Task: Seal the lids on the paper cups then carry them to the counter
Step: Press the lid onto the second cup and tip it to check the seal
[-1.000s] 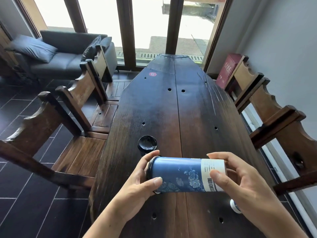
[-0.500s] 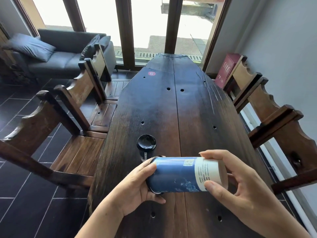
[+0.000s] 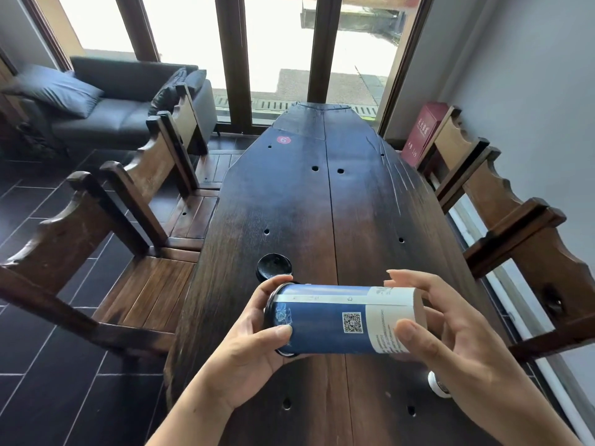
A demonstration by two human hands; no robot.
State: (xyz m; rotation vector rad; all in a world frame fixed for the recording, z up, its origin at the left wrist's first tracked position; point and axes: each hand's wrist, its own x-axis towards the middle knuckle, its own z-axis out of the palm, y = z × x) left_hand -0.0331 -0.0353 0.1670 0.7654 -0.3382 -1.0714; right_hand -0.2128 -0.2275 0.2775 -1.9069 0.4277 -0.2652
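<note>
Change vs 1 sec ago: the blue paper cup [image 3: 341, 320] has rolled about its long axis; the flower print that faced up has gone round the back, and the QR code now faces the camera w/ the side seam on top; the cup stays on its side, held up over the near end of the table [image 3: 322, 204], not touching it. The left hand [image 3: 251, 346] grips the lid end, thumb and fingers curled round the black lid [image 3: 269, 309]; the right hand [image 3: 457, 342] holds the base end, thumb pressed on the white band, fingers curved behind the base. My reading: the rim is prob. being pressed home bit by bit as the cup turns, i.e. sealing is still under way; can't tell if the lid is seated all round, since the far side of the rim is hidden. The second cup [image 3: 273, 267] stands upright just beyond the left fingers, its own dark lid on; sealed or not, can't tell. Carry step not begun; no counter in view.

Room: the table's left edge runs just under the left wrist, w/ chairs [image 3: 128, 204] tight along it and more on the right; dark wood shows ahead of both cups up to the far end, so set-down room is forward, not sideways. A small white thing [image 3: 438, 386] sits by the right hand, partly hidden; can't ID it; worth minding when lowering.
</note>
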